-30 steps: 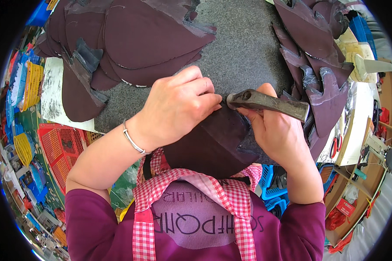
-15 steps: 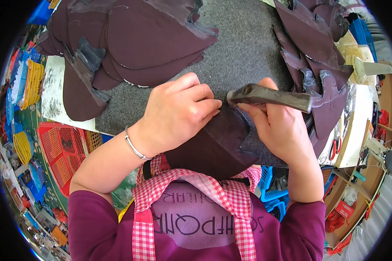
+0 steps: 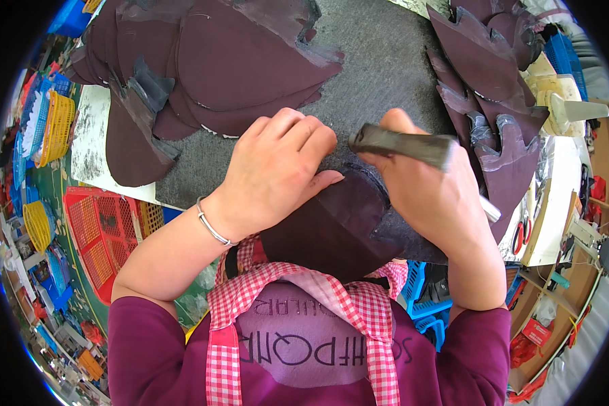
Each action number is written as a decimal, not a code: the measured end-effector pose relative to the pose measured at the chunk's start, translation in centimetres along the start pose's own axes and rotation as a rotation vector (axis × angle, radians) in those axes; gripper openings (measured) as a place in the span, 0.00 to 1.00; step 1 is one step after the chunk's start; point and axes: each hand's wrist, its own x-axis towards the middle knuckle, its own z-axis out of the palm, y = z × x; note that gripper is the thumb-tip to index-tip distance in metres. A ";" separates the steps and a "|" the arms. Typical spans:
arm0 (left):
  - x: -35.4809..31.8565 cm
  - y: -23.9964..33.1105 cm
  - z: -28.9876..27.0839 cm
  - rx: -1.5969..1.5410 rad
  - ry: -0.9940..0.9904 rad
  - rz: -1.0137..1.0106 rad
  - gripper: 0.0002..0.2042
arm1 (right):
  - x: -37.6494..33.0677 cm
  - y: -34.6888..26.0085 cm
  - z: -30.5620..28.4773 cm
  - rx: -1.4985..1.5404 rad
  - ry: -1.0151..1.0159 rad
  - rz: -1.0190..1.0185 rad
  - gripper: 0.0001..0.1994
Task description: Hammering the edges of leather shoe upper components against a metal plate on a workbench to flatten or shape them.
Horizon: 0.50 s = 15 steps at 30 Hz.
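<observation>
The right hand [image 3: 430,189] is closed around the hammer [image 3: 402,145]. The left hand [image 3: 277,169] is separate from it, fingers bent, thumb spread over the dark brown piece [image 3: 331,230]; whether it grips the piece cannot be told.

The piece lies at the worktop's [image 3: 379,68] near edge, between the hands and toward the body, overhanging that edge. The hammer head is beside the piece's far end, its long axis running left to right; contact cannot be confirmed. The right hand is nearer to this end's right side, the left thumb to its left.

One pile of brown pieces [image 3: 243,61] occupies the far left corner; a second pile [image 3: 487,61] lines the right edge. Red-handled scissors [image 3: 519,237] lie near the right near corner.

Below the near edge, right: blue basket [image 3: 416,291], dark contents. Beyond the left edge: red basket [image 3: 101,237], contents unclear; yellow basket [image 3: 57,128], farther out.
</observation>
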 end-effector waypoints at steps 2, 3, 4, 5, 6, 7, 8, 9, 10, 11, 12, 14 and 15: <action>-0.1 0.1 -0.1 0.008 0.008 -0.025 0.14 | -0.7 -0.2 0.3 0.014 0.033 -0.033 0.09; -0.2 0.1 -0.1 0.066 -0.052 -0.006 0.16 | -1.2 -0.3 0.5 0.020 0.067 -0.059 0.09; 0.4 0.0 0.2 0.112 -0.107 0.036 0.18 | -2.0 -0.2 1.3 0.092 0.035 0.002 0.09; 0.6 -0.2 -0.1 0.095 -0.098 0.081 0.18 | -2.4 0.5 2.1 0.063 0.044 -0.125 0.15; 0.5 -0.8 -0.4 0.074 -0.182 0.087 0.19 | -2.3 0.9 1.7 0.075 -0.017 -0.099 0.15; 0.4 -1.5 -1.3 0.069 -0.271 0.086 0.21 | -2.3 1.2 1.2 0.100 -0.077 -0.083 0.15; 1.4 -2.1 -2.4 0.119 -0.285 0.145 0.22 | -2.8 1.9 0.5 0.079 -0.048 -0.049 0.15; 2.9 -2.6 -4.2 0.175 -0.297 0.200 0.22 | -3.6 2.6 -0.1 0.132 0.034 -0.025 0.14; 4.4 -3.6 -6.3 0.233 -0.286 0.188 0.22 | -4.5 3.1 -0.6 0.191 0.111 -0.014 0.14; 6.2 -5.3 -7.7 0.279 -0.278 0.176 0.22 | -5.8 4.1 -1.1 0.274 0.151 0.076 0.10; 8.1 -7.3 -9.4 0.342 -0.222 0.131 0.19 | -6.6 4.2 -2.8 0.232 0.219 0.144 0.09; 11.6 -9.7 -10.1 0.426 -0.086 0.116 0.12 | -7.6 5.6 -4.9 0.215 0.340 0.281 0.08; 13.2 -10.1 -9.9 0.447 0.002 0.169 0.10 | -8.2 7.0 -5.2 0.232 0.413 0.358 0.09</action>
